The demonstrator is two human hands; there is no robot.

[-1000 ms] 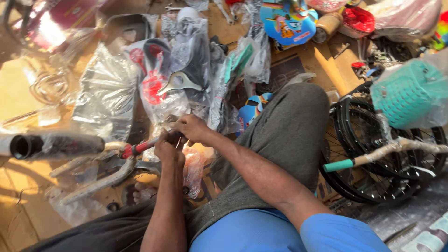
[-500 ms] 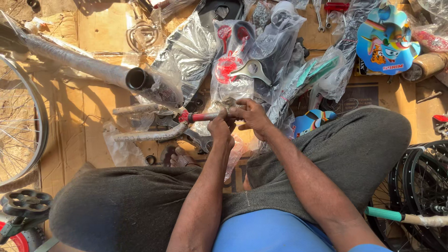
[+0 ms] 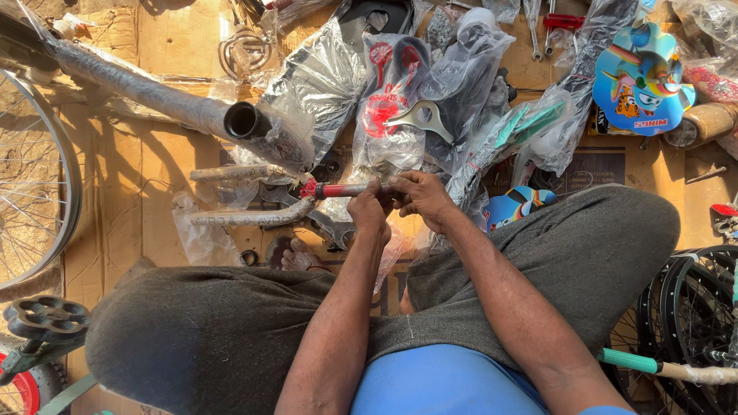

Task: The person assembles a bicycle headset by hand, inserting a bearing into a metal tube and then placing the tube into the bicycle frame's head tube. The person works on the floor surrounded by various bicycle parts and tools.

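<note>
Strong warm sun, low angle, coming from the right side of my view. Hard shadows run left off the wrapped tube (image 3: 154,96) & the spoked wheel (image 3: 34,177). Plastic bags (image 3: 323,69) throw white glare, esp. top centre. My forearms catch bright highlights; my lap is darker w/ less detail. Cardboard floor (image 3: 131,192) glows orange. Focus sharp mid-frame, no motion blur. Wide lens bends things at the edges; corners slightly soft.
</note>
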